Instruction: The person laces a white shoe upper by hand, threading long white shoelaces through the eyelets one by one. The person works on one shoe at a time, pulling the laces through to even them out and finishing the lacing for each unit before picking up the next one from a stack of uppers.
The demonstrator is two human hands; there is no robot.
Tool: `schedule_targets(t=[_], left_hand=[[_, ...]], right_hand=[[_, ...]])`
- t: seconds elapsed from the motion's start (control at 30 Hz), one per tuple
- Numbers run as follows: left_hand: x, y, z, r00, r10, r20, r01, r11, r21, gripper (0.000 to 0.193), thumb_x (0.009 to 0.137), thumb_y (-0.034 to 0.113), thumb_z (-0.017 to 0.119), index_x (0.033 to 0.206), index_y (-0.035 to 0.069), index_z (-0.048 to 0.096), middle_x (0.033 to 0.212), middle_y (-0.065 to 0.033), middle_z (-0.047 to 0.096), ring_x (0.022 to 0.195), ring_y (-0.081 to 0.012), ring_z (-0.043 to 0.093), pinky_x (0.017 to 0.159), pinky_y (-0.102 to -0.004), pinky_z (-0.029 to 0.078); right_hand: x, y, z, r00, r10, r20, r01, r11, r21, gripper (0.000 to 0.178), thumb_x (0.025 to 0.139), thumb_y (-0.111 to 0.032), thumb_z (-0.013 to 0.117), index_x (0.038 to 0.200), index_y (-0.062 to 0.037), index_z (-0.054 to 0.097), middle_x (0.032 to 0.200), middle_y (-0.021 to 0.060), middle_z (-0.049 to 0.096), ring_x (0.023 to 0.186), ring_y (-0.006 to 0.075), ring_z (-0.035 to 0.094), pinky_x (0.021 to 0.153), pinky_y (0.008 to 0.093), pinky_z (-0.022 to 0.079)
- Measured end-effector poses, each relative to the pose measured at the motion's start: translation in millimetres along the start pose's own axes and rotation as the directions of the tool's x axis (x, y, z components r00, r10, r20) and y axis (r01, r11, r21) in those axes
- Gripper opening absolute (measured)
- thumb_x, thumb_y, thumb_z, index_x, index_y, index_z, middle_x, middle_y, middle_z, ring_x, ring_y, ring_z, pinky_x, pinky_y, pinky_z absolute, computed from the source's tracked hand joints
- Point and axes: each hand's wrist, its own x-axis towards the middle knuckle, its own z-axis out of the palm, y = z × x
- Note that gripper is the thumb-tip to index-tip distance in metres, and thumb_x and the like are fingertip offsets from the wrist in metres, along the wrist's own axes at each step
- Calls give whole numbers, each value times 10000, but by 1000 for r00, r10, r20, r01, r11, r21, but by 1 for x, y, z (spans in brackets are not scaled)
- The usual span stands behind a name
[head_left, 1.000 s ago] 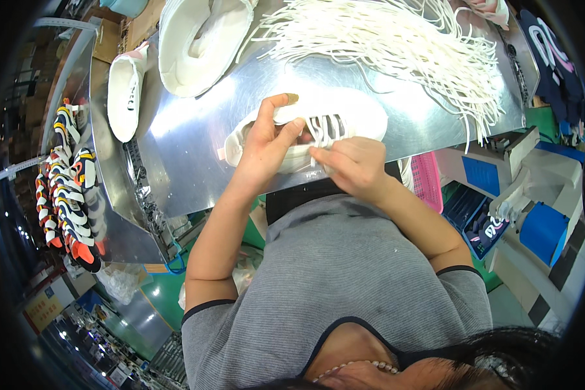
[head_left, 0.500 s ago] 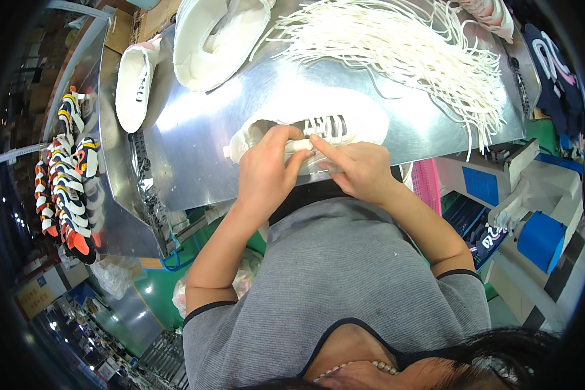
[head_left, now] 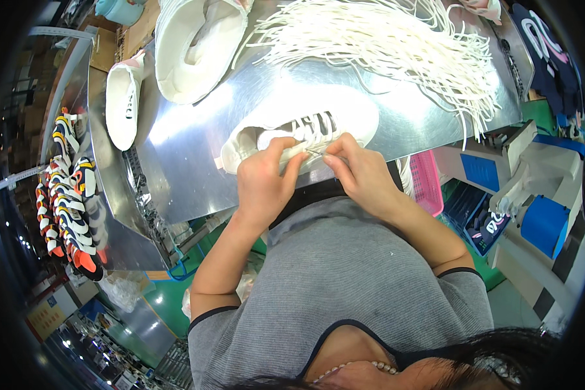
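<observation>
A white sneaker lies on its side on the metal table in front of me, toe to the right and opening to the left. White lace runs in crossing rows over its dark eyelet gap. My left hand pinches the near eyelet edge of the sneaker between thumb and forefinger. Close beside it, my right hand is closed, thumb against forefinger, on a thin shoelace end at that same edge. Fingers cover part of the near eyelets.
A large heap of loose white shoelaces covers the table's far right. White shoes and a bigger white shoe-shaped piece stand at the far left. Colourful shoes hang in rows at left. A pink basket sits below the table's right edge.
My hands have moved slightly apart at the eyelet edge; the right one has turned into a pinch. The lace rows over the gap look looser and wider. The view has shifted a little.
</observation>
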Motion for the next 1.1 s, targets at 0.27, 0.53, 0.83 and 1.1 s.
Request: schedule_targets(t=[0.27, 0.53, 0.83, 1.1], left_hand=[[-9, 9, 8, 996, 92, 4, -92, 995, -40, 242, 848, 78, 750, 1064, 53, 646, 756, -119, 655, 625, -308, 629, 590, -388, 491], [5, 10, -16, 952, 118, 283, -115, 993, -28, 412, 845, 151, 743, 1213, 37, 598, 944, -173, 656, 890, -367, 641, 815, -452, 506], [-83, -21, -13, 940, 261, -221, -223, 957, 184, 545, 841, -57, 682, 1346, -15, 484, 1363, -224, 508, 1260, -342, 526, 966, -429, 460], [-115, -33, 7, 760, -491, 425, 254, -376, -891, 498, 944, 25, 626, 1402, -13, 435, 1304, -132, 600, 1257, -240, 555, 1056, -379, 458]], right_hand=[[12, -2, -4, 988, 76, 136, -80, 997, 22, 182, 1006, -240, 554, 1029, -60, 538, 798, 185, 662, 755, 404, 654, 677, 485, 488], [31, 19, -23, 948, -124, -293, 105, 991, -79, 167, 979, -200, 626, 1074, -64, 643, 756, 143, 656, 650, 299, 646, 597, 357, 485], [29, 33, -16, 914, 38, -403, 116, 930, 349, 182, 1030, -144, 562, 1111, 0, 639, 709, 26, 599, 633, 85, 529, 596, 246, 437], [30, 11, 12, 968, 80, -237, 41, 884, 465, 186, 1044, -133, 507, 1088, 1, 627, 714, -2, 542, 652, 59, 472, 601, 224, 387]])
